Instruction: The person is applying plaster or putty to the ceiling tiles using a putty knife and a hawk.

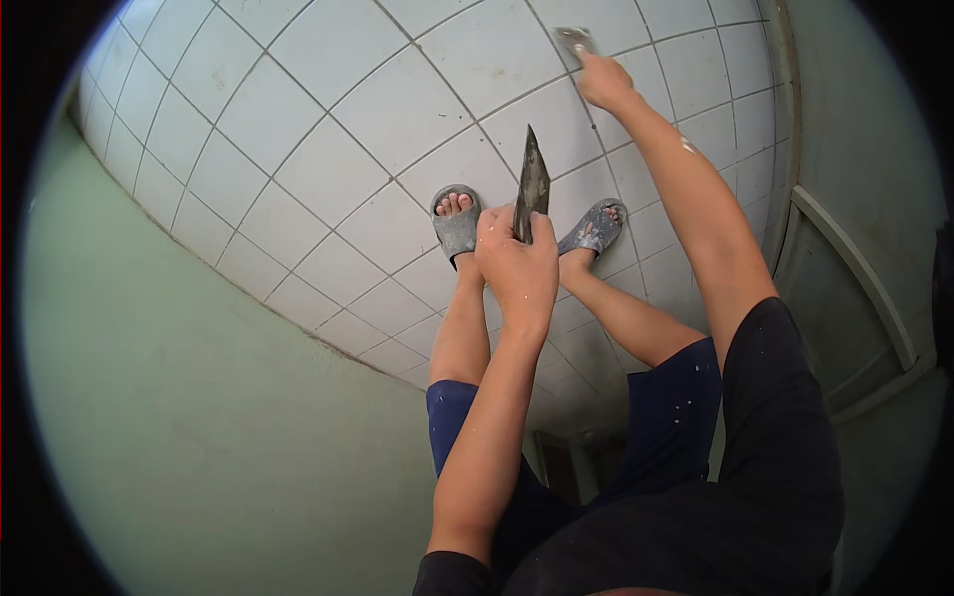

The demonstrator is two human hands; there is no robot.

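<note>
My left hand [517, 260] is closed around a dark, flat tool with a pointed blade [534, 184]. Its surface is smeared with grey, and the tip points away from me, above the floor between my feet. Out at the far right, my right hand [604, 79] grips a small scraper [573, 40] with a flat, pale-streaked blade. That blade is slightly blurred, and I cannot tell whether it touches anything. My fingers hide both tools' handles.
I stand in grey slippers [456, 223] on white floor tiles [397, 129] with dark joints and scattered specks. A pale green wall [229, 397] runs along the left. A door frame [855, 268] is at the right.
</note>
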